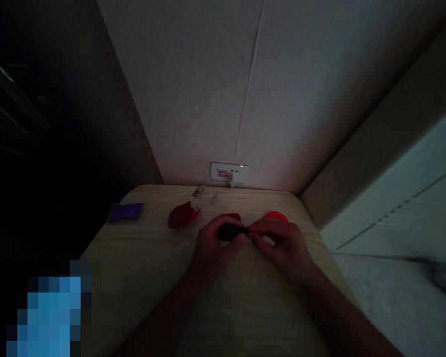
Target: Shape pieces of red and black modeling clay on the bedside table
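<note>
My left hand is closed round a small black lump, rounded at the left and drawn to a narrow end at the right. That narrow end sits between the pinched thumb and fingertips of my right hand. What the lump is made of is too dark to tell. Just behind my left fingers shows a dark red piece, mostly hidden. Beyond my right hand a bright red round thing is partly covered by it. Left of my hands lies a red packet with a ragged, torn-looking right end.
A purple packet lies at the left edge of the pale wooden table. Crumpled clear wrapping rests near the back edge. A wall socket with a plug in it is behind the table. The room is dim.
</note>
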